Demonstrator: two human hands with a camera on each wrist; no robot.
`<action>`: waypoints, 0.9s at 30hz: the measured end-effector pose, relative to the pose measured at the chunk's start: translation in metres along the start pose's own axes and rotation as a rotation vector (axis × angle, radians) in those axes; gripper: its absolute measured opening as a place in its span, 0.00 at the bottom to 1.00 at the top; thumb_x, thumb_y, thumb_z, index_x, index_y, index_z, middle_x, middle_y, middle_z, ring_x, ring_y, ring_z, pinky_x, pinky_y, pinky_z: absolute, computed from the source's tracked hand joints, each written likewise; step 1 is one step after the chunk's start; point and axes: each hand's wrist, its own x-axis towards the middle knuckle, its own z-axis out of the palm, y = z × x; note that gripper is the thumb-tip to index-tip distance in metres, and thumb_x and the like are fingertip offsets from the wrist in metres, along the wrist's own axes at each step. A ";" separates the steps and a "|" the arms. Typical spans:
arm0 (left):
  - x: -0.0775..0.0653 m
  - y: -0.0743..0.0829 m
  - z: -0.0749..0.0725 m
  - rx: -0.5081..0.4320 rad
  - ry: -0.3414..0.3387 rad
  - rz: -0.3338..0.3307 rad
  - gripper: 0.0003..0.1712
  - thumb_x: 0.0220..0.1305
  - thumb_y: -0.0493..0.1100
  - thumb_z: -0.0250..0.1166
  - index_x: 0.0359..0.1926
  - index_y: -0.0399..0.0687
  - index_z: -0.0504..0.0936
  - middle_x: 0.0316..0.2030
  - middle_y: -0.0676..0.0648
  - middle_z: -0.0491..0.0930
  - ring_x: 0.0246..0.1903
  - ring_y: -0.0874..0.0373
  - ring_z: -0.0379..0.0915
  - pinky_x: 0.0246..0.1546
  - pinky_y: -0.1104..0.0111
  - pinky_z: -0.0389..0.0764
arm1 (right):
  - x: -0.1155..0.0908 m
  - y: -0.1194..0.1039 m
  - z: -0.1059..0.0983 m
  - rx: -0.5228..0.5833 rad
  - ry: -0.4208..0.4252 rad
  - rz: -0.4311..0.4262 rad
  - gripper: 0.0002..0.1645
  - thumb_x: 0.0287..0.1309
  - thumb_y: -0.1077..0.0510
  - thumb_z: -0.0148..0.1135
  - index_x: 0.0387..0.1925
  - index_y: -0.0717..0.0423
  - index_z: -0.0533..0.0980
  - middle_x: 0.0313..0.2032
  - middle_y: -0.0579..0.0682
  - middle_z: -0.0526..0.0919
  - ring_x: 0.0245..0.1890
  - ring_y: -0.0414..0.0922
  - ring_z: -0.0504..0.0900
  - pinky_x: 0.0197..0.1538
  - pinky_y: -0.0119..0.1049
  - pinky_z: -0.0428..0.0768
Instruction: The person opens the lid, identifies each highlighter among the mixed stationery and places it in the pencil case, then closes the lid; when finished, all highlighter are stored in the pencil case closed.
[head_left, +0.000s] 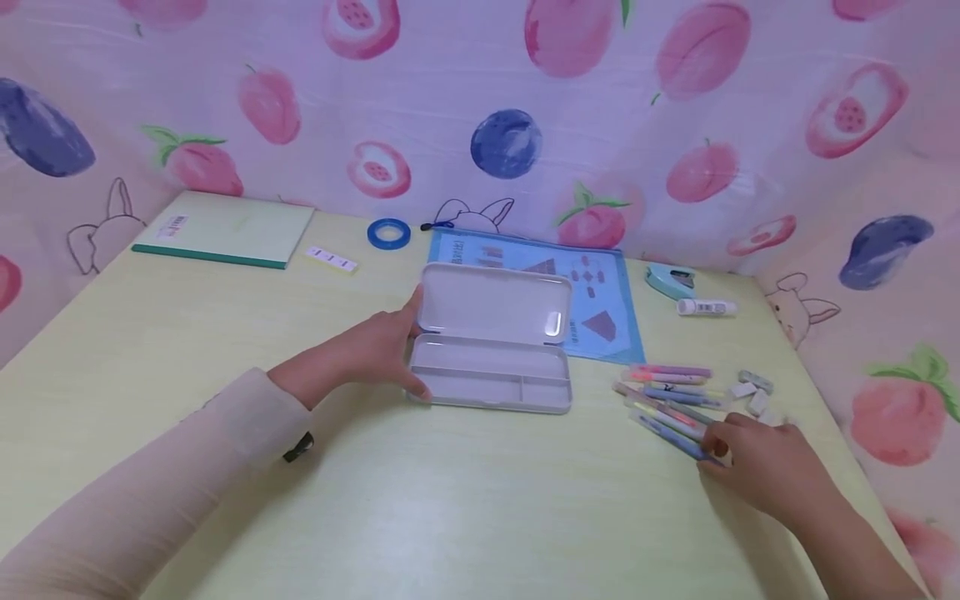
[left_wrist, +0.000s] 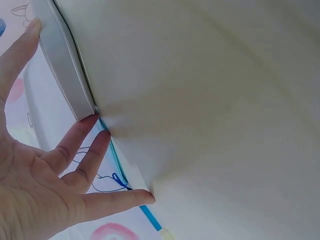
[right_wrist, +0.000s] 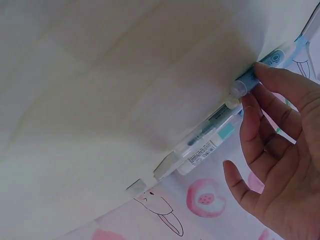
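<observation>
A light grey pencil case [head_left: 491, 307] lies unfolded in the middle of the table, its divided tray [head_left: 465, 388] bare inside. At its left end is my left hand [head_left: 378, 343], thumb on the front corner and fingers spread toward the hinge side. In the left wrist view those fingers look straight, touching the case's side [left_wrist: 60, 65] and the tabletop. Over on the right, my right hand [head_left: 772, 465] pinches a blue marker [right_wrist: 250, 81] by its end between thumb and index finger. Several colored pens [head_left: 671, 375] lie beside it, with small erasers [head_left: 757, 400] just behind the hand.
Behind the case lies a blue printed zip pouch [head_left: 596, 283]. A stapler [head_left: 670, 282] and glue stick [head_left: 707, 308] are at the back right. Blue tape [head_left: 388, 234], a label strip [head_left: 332, 259] and a notebook [head_left: 228, 227] lie at the back left. A patterned curtain [head_left: 442, 108] borders the table.
</observation>
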 end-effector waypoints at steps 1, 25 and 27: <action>0.000 0.000 0.000 -0.002 0.000 0.001 0.81 0.26 0.64 0.75 0.68 0.50 0.25 0.54 0.45 0.68 0.51 0.55 0.64 0.54 0.61 0.68 | 0.000 0.000 0.000 0.005 -0.004 0.004 0.07 0.42 0.48 0.67 0.25 0.42 0.77 0.25 0.36 0.72 0.23 0.38 0.73 0.37 0.58 0.66; 0.000 -0.002 -0.001 0.008 -0.003 0.015 0.81 0.27 0.64 0.75 0.68 0.49 0.24 0.53 0.45 0.69 0.50 0.56 0.64 0.55 0.63 0.67 | 0.066 -0.079 -0.043 0.103 0.051 -0.091 0.09 0.47 0.52 0.65 0.31 0.50 0.78 0.27 0.43 0.75 0.25 0.40 0.71 0.36 0.41 0.72; 0.001 -0.003 -0.001 0.001 -0.004 0.019 0.82 0.26 0.64 0.75 0.68 0.49 0.24 0.53 0.45 0.69 0.50 0.56 0.64 0.55 0.63 0.67 | 0.075 -0.089 -0.045 0.074 0.054 -0.118 0.08 0.48 0.51 0.64 0.31 0.49 0.78 0.27 0.42 0.75 0.26 0.40 0.71 0.37 0.43 0.71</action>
